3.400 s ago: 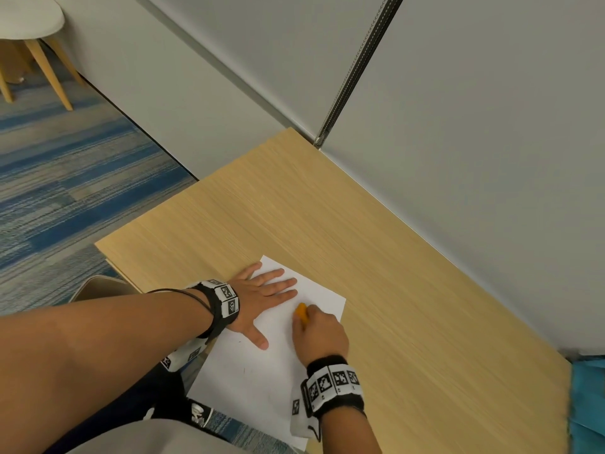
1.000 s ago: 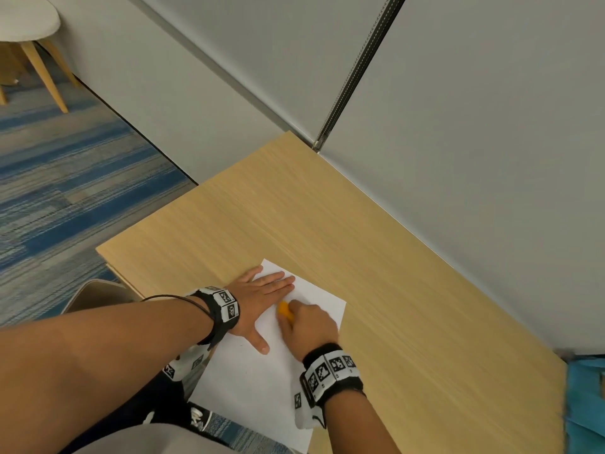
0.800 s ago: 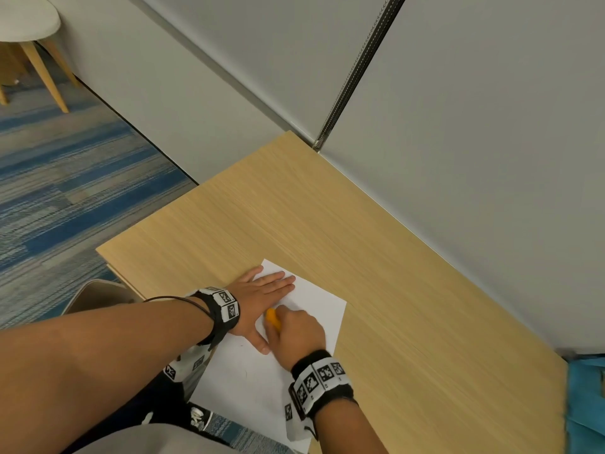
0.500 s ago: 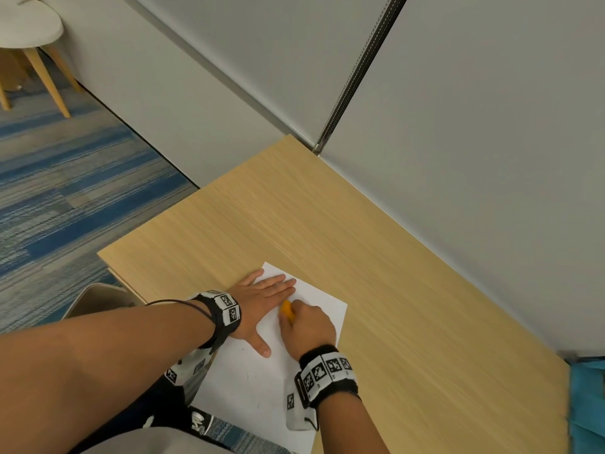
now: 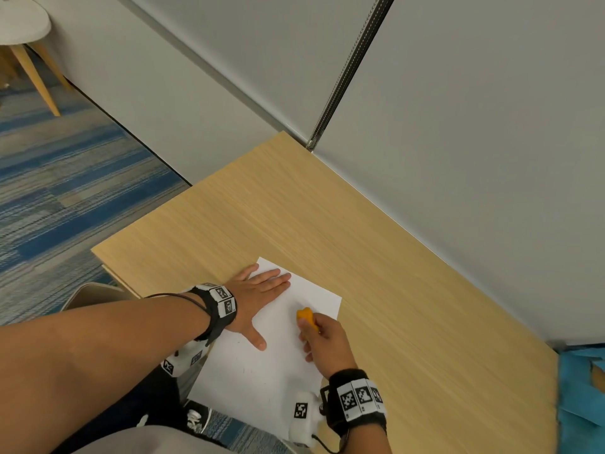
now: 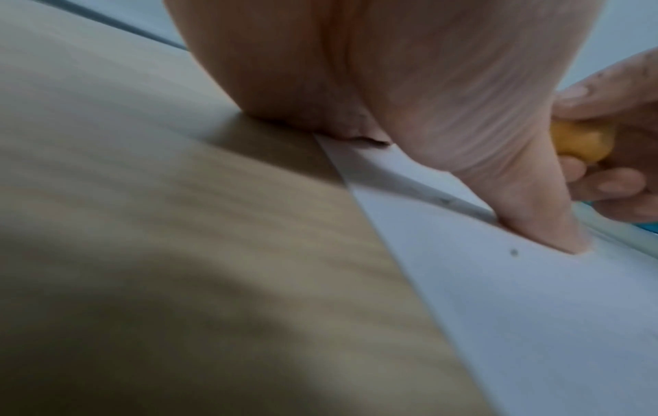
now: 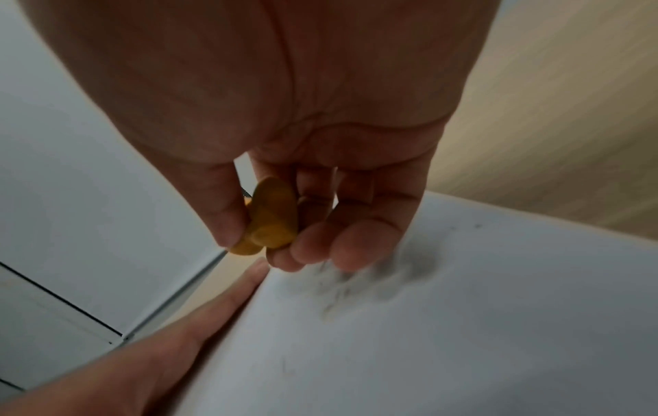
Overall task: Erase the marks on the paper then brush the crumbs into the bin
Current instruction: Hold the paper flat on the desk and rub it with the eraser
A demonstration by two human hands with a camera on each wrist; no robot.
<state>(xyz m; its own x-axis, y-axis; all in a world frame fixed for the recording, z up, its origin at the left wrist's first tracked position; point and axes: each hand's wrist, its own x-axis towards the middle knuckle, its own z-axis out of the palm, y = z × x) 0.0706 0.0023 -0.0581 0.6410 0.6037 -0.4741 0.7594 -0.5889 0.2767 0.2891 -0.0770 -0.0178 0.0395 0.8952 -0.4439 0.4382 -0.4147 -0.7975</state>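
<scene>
A white sheet of paper point(image 5: 262, 365) lies at the near edge of the wooden desk point(image 5: 327, 224). My left hand point(image 5: 258, 290) lies flat on the sheet's left part, fingers straight, thumb point(image 6: 534, 202) pressing the paper point(image 6: 534, 323). My right hand point(image 5: 322, 339) pinches a yellow eraser point(image 5: 306, 317) between thumb and fingers, just above the sheet near its far right corner. In the right wrist view the eraser point(image 7: 270, 216) hangs over the paper point(image 7: 463, 337), beside smudged grey marks point(image 7: 391, 275). A few tiny dark specks point(image 5: 244, 371) dot the sheet.
A grey partition wall point(image 5: 458, 158) runs along the desk's far side. A blue thing point(image 5: 582, 388) shows at the desk's right end, partly cut off. Blue striped carpet point(image 5: 65, 191) and a chair leg point(image 5: 36, 80) are at the left.
My right hand rubbed the eraser left toward my left hand, then moved back right and lifted slightly. The left hand stayed flat on the paper.
</scene>
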